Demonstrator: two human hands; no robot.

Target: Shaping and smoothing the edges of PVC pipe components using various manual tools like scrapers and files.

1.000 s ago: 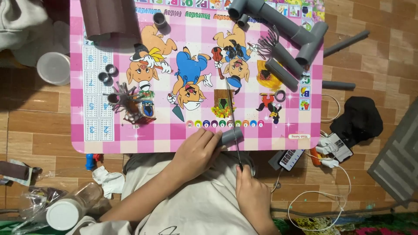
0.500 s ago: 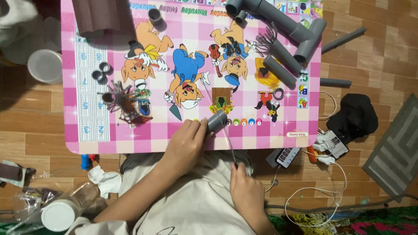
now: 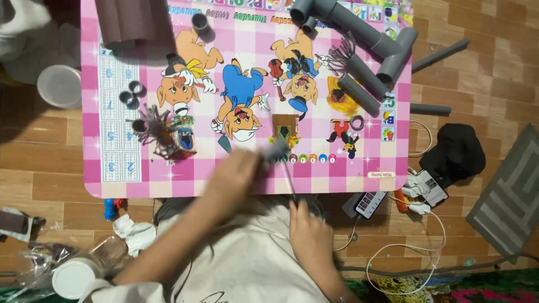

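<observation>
The left hand (image 3: 238, 171) still grips the short grey pipe piece (image 3: 276, 149), now lifted further onto the pink table (image 3: 112, 168) than before; the right hand (image 3: 307, 233) holds a thin tool (image 3: 289, 180) below the table's near edge.

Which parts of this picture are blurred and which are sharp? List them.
Head view: the left hand and the short grey pipe piece it holds are smeared by motion; the thin rod in the right hand is softly blurred; the pink cartoon table, the grey pipe assembly and the wooden floor are sharp, evenly lit.
</observation>
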